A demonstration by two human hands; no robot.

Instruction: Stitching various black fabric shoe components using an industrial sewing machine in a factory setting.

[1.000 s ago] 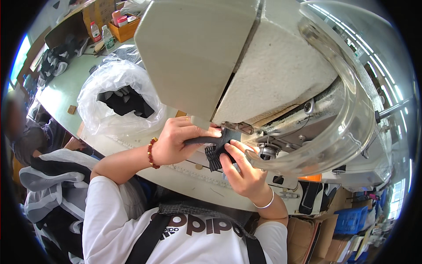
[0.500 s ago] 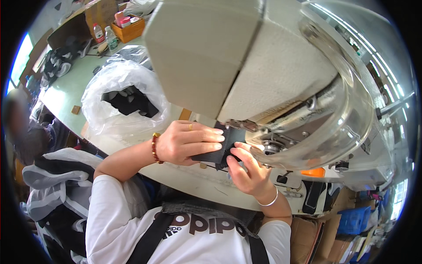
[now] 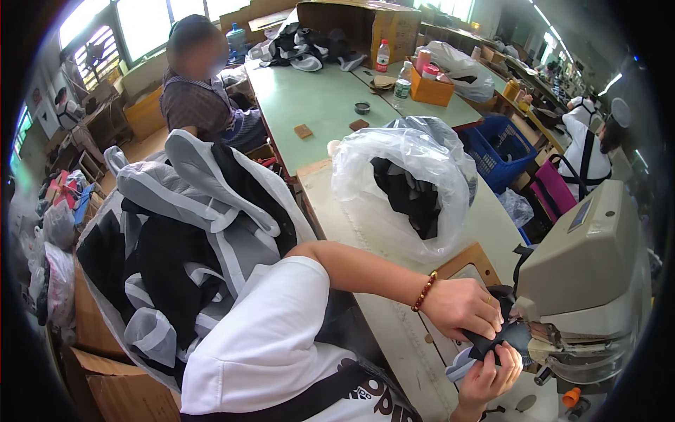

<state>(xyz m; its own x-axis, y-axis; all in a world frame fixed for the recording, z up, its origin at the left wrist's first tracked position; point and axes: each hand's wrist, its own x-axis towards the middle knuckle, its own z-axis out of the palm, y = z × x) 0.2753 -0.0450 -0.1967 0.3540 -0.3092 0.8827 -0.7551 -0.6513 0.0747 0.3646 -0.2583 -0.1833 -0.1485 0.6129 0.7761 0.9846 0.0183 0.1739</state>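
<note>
A sewing machine [image 3: 590, 260] stands at the right, its needle area beside my hands. My left hand [image 3: 465, 309], with a beaded bracelet at the wrist, is closed on a black fabric piece [image 3: 485, 344]. Just below it, my right hand [image 3: 492, 374] pinches the same black piece between thumb and fingers. A light grey strip [image 3: 460, 364] sticks out from under the black fabric beside the right hand. The far end of the piece lies close to the machine's needle parts; whether it is under the presser foot is hidden.
To the left bulges a big sack of black and grey cut pieces [image 3: 190, 232]. A clear plastic bag [image 3: 344, 176] holding black pieces stands on the machine table. Beyond are a green table [image 3: 316, 105], bottles, an orange box [image 3: 430, 90], a blue crate [image 3: 496, 144] and a seated co-worker [image 3: 200, 98].
The view has swung to the left, bringing the sack and co-worker into fuller sight. Both hands still hold the black fabric by the machine; a light grey strip now shows.
</note>
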